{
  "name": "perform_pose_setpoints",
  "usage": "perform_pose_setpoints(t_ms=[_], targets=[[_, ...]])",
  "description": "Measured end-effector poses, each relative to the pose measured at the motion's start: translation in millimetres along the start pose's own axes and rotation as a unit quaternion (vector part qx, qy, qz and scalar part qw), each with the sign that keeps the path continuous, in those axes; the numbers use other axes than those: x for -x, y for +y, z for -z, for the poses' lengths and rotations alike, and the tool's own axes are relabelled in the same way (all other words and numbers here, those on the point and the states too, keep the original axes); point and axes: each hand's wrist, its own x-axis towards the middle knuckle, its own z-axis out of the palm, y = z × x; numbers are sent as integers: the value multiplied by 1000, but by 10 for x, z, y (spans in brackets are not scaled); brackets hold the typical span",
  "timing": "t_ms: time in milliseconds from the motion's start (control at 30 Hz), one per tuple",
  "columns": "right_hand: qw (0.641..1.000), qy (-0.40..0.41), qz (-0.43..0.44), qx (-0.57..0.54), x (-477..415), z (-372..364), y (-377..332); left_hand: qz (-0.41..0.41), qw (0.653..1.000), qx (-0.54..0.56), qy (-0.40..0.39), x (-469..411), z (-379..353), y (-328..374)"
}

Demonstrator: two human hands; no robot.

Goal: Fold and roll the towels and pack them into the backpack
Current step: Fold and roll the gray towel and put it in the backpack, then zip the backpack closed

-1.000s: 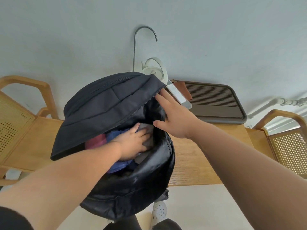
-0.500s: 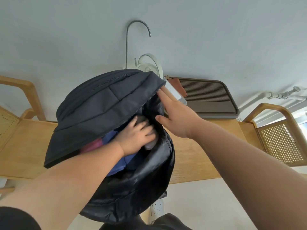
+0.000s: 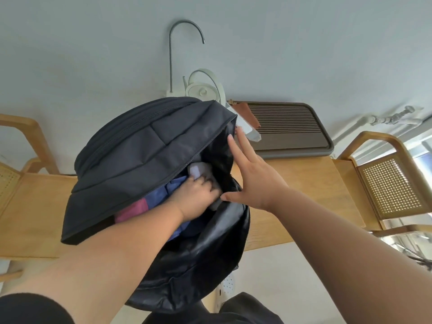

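a: what is on the wooden table (image 3: pixel 304 183)?
b: a dark tray (image 3: pixel 292 146) with lines on it, by the wall. a brown flap (image 3: pixel 247 113) lies on its left end.
a: and the white thing?
b: a kettle (image 3: pixel 203 90), left of the tray. a bent metal pipe (image 3: pixel 171 54) stands up beside it.
a: any chairs?
b: a wooden chair on the right (image 3: pixel 388 183), one on the left (image 3: pixel 25 132), both with little holes. a white shoe (image 3: pixel 228 286) is on the floor.

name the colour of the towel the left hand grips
Light grey towel, seen in head view.
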Motion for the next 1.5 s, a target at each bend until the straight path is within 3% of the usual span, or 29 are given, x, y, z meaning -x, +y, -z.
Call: perform_pose_setpoints(t_ms=[33, 167, 333, 500, 600, 767, 967, 1067, 1133, 1267, 1333, 1500], targets=[[1000, 16, -10, -17, 35, -23, 23, -1, 999, 25, 43, -3, -47, -4], [996, 25, -52, -61, 195, -152, 99, 33, 998, 39, 46, 67, -189, 6], [992, -7, -84, -98, 389, -315, 28, 44, 995, 25, -90, 30, -146, 118], [978, -33, -100, -181, 593, -535, -63, 41, 994, 14, -102, 55, -100, 117], [974, -40, -109, -194, 573, -585, -31, 18, 989, -3, -149, 86, -77, 177], [977, -46, -111, -179, 561, -572, -28, -40, 960, -150, -233, 159, -44, 286], [939, -56, -188, -284, 591, -718, 83, 18, 985, -39, -166, 417, -1, 132], [915, -50, -187, -354, 614, -703, 68, 114, 983, 71, -125, 637, 101, 109], [886, -41, -186, -422, 630, -678, 42, 211, 957, 180, -82, 778, 202, 169], [824, -39, -238, -512, 542, -609, 44, 370, 837, 403, 1, 930, 500, 500], [799, -43, -257, -543, 444, -541, 77, 371, 827, 422, 18, 908, 672, 718], [781, -86, -265, -560, 265, -416, 168, 388, 860, 333, 11, 701, 862, 1057]])
